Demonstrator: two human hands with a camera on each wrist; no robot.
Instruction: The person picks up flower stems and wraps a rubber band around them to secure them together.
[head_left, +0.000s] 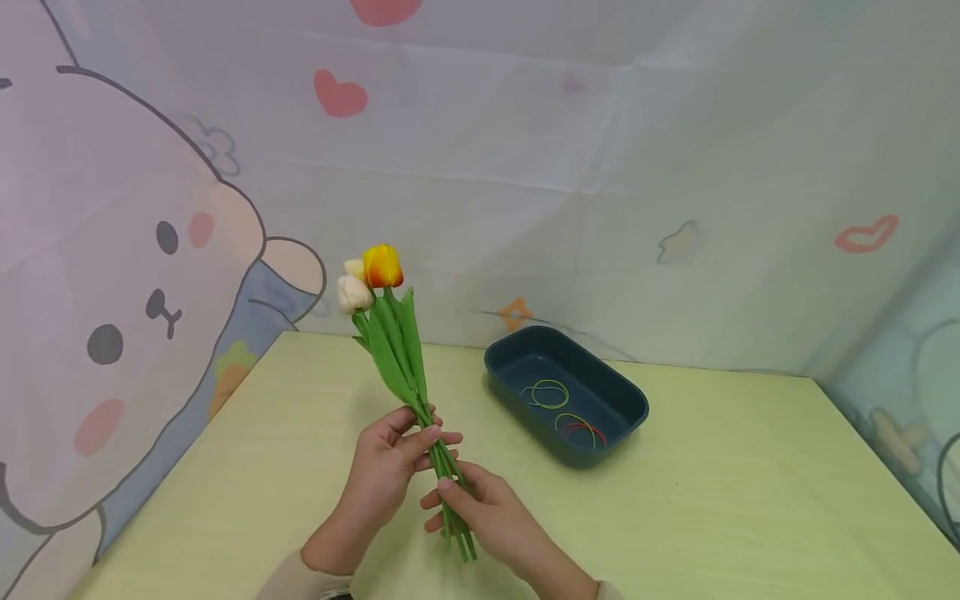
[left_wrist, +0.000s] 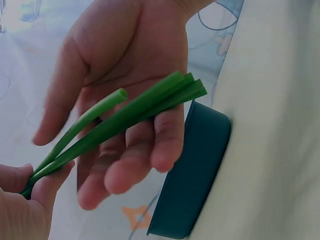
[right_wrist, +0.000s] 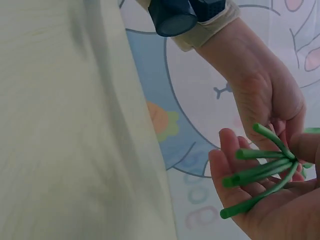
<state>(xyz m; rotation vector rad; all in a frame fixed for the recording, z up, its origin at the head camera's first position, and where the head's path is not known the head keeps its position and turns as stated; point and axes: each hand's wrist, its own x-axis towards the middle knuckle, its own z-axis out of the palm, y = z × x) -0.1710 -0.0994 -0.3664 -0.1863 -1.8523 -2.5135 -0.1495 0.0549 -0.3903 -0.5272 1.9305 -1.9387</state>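
A bunch of artificial tulips point(head_left: 386, 333), orange-yellow and whitish with green leaves, leans to the upper left above the table. My left hand point(head_left: 393, 454) pinches the green stems point(left_wrist: 115, 117) between thumb and fingers partway down. Lower along the bunch is my right hand point(head_left: 487, 508), its palm turned toward the stems. In the left wrist view the stem ends lie across those spread, loosely bent fingers, with the thumb standing apart. The cut ends fan out over the right hand's fingers point(right_wrist: 230, 145) in the right wrist view.
On the table point(head_left: 750, 483), right of the flowers, sits a dark blue tray point(head_left: 517, 417). It contains a few thin loops, including a yellow-green band point(head_left: 551, 406) and a red band point(head_left: 588, 427). A printed cloth backdrop point(head_left: 525, 167) hangs behind the table.
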